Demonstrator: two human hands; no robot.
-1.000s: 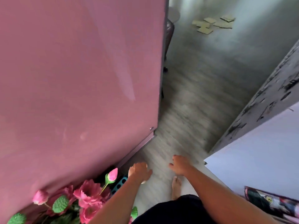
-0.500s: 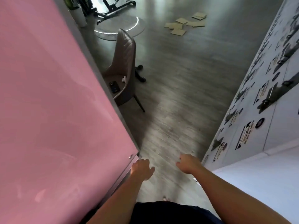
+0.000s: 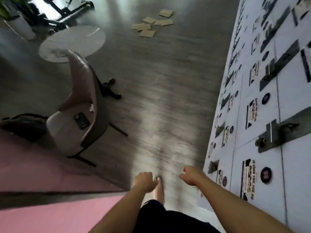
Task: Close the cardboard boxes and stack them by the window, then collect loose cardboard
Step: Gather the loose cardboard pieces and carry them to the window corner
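Far left there's a pink panel [image 3: 50,217] running along the walkway, then a chair [image 3: 79,118] with a phone [image 3: 81,120] lying on its seat, a dark bag [image 3: 23,125] on the floor beside it and a round table [image 3: 72,42] behind it. Middle of the view, the left hand [image 3: 144,181] hangs low with fingers loosely curled, holding nothing, and a bare foot [image 3: 159,189] shows just past it. The right hand [image 3: 191,175] is the same deal, loosely curled and empty. The loose cardboard [image 3: 152,24] is way off across the floor [image 3: 168,98], a scatter of flat pieces near the top of the view, well apart from both hands. No boxes in sight, so I'd guess this is the walk over to collect the cardboard. On the right there's a white wall [image 3: 269,115] with metal brackets [image 3: 277,135] sticking out. Risks as I see them: the passage is fairly narrow, so the right arm could clip a bracket, and the chair legs jut toward the path, easy to stub a bare toe on. Everything's blurry too, so it looks like quick walking.
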